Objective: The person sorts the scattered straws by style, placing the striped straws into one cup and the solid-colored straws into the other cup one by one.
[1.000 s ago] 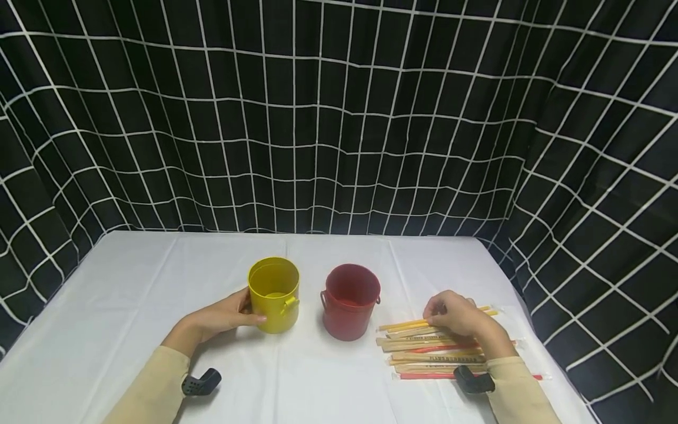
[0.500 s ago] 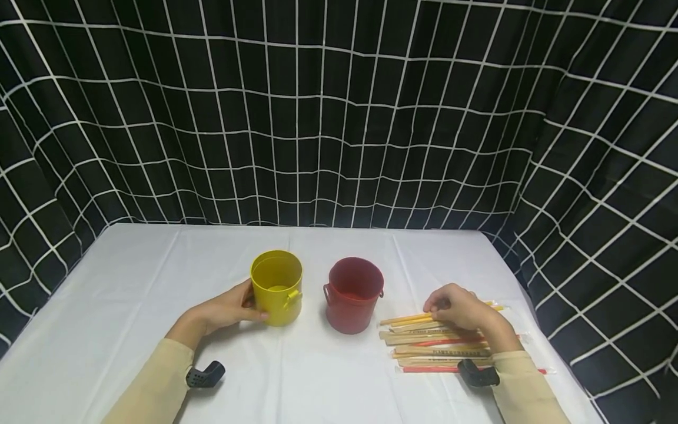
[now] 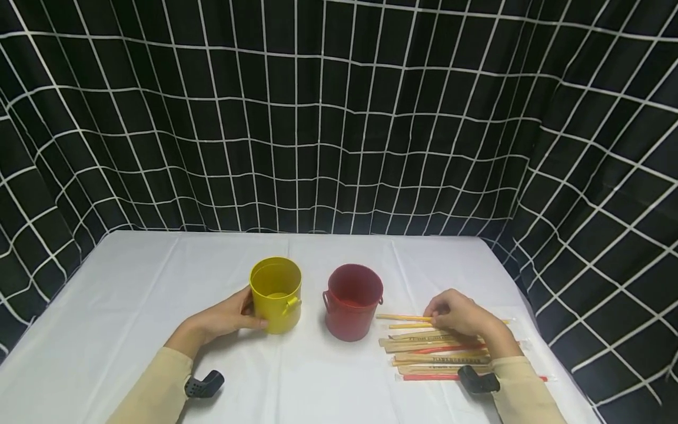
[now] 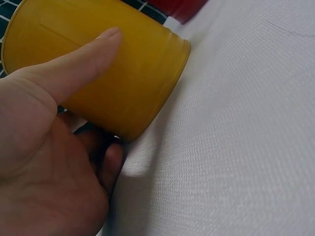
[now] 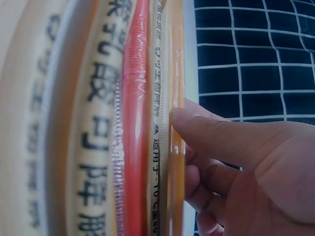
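Observation:
My left hand [image 3: 225,318] grips the side of a small yellow bucket [image 3: 276,312], which stands upright on the white table. The thumb lies along its wall in the left wrist view. At the right, my right hand [image 3: 459,312] pinches a yellow straw [image 3: 399,317] at the far edge of a row of wrapped straws. Just in front of it lies a second yellow straw [image 3: 408,325]. In the right wrist view, the thumb [image 5: 206,130] presses on yellow straw in clear wrap. Several paper-wrapped straws [image 3: 439,358] lie nearer, with printed lettering.
Between the yellow bucket and the straws stands a red bucket [image 3: 348,324] with its handle down. A red straw [image 3: 429,378] lies at the near edge of the row. Black cloth with white grid lines [image 3: 339,118] rises behind the white-covered table [image 3: 318,388].
The yellow straws, side by side before, now lie apart, the pinched one farther back. My left hand and both buckets keep their places; the head view shifts slightly.

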`<state>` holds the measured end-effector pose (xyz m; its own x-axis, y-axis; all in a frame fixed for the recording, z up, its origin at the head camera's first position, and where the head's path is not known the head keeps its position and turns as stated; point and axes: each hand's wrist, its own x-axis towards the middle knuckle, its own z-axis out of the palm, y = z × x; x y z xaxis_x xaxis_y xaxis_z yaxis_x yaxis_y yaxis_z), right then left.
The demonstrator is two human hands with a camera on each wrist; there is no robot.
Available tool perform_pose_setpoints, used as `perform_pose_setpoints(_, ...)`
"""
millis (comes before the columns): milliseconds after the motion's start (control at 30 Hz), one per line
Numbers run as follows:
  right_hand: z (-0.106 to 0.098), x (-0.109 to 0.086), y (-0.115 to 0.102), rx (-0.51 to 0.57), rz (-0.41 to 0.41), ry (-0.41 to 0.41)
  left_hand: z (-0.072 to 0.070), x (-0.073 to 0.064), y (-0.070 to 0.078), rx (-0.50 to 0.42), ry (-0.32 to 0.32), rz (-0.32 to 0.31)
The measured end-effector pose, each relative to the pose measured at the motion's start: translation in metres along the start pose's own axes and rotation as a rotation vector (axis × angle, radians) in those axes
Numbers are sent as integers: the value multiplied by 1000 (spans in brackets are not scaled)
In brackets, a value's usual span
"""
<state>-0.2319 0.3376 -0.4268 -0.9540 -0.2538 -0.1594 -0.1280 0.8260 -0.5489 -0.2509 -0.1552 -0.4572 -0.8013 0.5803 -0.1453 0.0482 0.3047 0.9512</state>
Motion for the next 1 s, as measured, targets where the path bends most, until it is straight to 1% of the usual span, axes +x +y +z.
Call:
perform_pose_setpoints(100,0,-1,0,-16,16,18,-1,1,0,5,-2,11)
perform_pose_setpoints(200,0,1,0,-18,16,9,-2,1,-1,12,3,2)
perform_pose_setpoints(300,-1,2,-1,4,-6,2,-3,0,-3,17,7,-5)
perform_pose_setpoints(367,-2,3,-2,23,-25,14,-3,0,-3,16,8,0)
perform_pose_setpoints(500,-3,-1,-2,28,-35,97,1,-2,-4,6,5,-5)
perform_pose_setpoints(567,-6,-3,-2,14,-34,155,2,-1,-2,6,4,-16)
perform_pose_setpoints(733,-12,-5,-2,-2,-91,279,4,-1,0,6,10,-39)
perform_pose_setpoints(800,-14,-4,-3,0,-116,319,4,-1,1,8,7,-33)
perform_pose_setpoints(900,-15,-1,-7,7,-132,374,2,-1,0,8,-10,-23)
perform_pose_setpoints(1000,-15,2,-14,34,-144,414,-2,0,0,-11,-21,-15)
